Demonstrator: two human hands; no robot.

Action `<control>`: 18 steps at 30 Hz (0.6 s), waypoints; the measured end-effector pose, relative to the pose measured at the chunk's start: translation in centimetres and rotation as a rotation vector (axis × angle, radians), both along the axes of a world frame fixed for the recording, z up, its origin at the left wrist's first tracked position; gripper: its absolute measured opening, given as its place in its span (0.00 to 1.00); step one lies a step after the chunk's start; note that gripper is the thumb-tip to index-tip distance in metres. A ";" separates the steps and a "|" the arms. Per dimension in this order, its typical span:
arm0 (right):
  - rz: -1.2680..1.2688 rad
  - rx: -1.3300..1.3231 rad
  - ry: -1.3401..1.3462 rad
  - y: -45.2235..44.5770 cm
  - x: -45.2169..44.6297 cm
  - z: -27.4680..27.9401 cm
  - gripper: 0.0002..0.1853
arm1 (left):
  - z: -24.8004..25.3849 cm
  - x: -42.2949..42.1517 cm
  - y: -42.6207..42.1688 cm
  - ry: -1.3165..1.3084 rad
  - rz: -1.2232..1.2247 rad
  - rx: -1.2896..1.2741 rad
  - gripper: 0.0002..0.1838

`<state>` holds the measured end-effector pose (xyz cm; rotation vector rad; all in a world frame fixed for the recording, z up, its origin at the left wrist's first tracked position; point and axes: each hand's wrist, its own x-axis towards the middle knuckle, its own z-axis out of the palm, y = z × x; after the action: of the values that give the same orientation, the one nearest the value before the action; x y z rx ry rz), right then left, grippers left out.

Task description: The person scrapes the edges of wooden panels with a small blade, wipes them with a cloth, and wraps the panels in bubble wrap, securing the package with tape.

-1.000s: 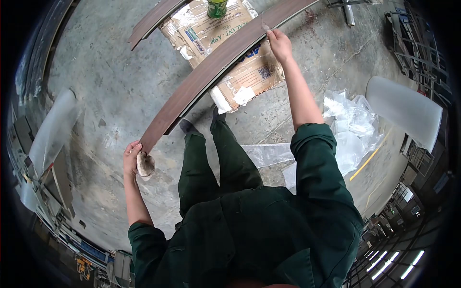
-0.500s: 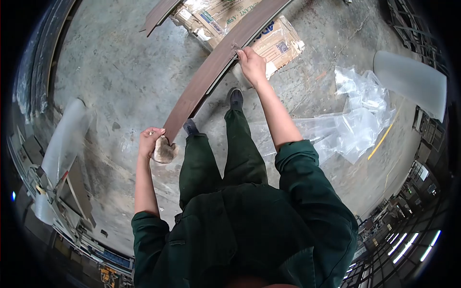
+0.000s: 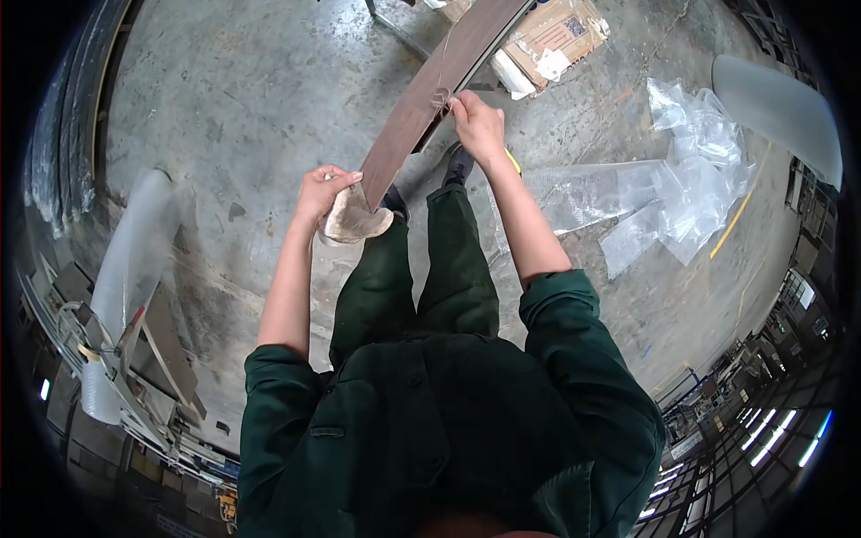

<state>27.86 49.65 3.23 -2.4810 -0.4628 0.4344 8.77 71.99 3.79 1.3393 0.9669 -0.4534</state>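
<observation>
A long brown wood-look plank slopes from my left hand up to the top of the view. My left hand is closed at its near end, with the thumb at the corner and a dirty off-white rag hanging beneath the fingers. Farther up, my right hand grips the plank's right edge between thumb and fingers. Beside its thumb, a small tangle of thin string lies on the plank. The hidden underside keeps me from seeing all the fingertips.
A worn cardboard box lies on the concrete floor beyond the plank. Crumpled clear plastic wrap spreads at right, near a pale foam roll. A wrapped roll and a metal-framed rack stand at left.
My left hand has moved right and upward with the rag and the plank's end. The right hand shifts slightly right. The box now appears farther right and higher in view.
</observation>
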 end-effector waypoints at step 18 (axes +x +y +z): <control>0.391 0.064 0.088 1.9 -24.4 -0.8 0.09 | 1.9 5.1 3.2 0.056 -0.724 0.473 0.28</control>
<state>3.42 51.58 2.38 -2.2973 -0.9161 0.6676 13.86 75.23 5.65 2.1233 0.6227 -0.8427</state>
